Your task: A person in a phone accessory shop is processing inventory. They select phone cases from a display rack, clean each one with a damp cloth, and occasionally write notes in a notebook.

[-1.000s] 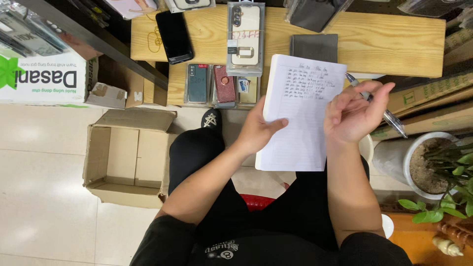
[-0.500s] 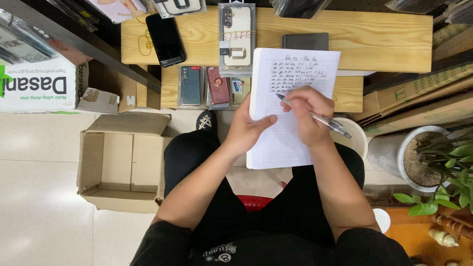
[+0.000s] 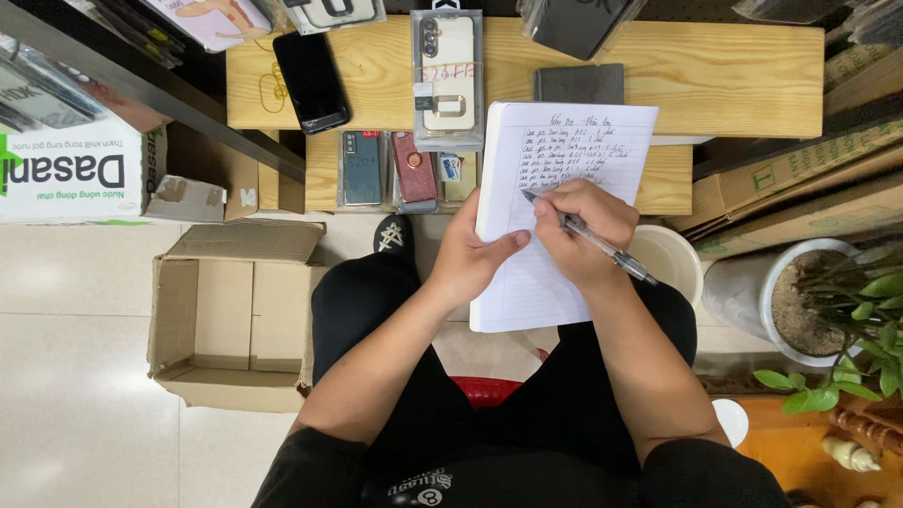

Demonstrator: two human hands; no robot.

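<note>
A white lined notebook rests over my lap, its upper half covered in handwritten lines. My left hand grips its left edge, thumb lying across the page. My right hand lies on the page, fingers closed around a clear pen whose tip touches the paper below the writing. Just beyond the notebook a low wooden bench carries a black phone, a boxed white phone case and a dark wallet case.
Several packaged phone cases lie on the bench's lower step. An open, empty cardboard box sits on the tiled floor at left, near a printed carton. At right are a white bucket, a potted plant and flattened cardboard.
My right hand, open above the page a second ago, has come down on the notebook gripping the pen; its tip now touches the paper. The left hand stays on the notebook's left edge.
</note>
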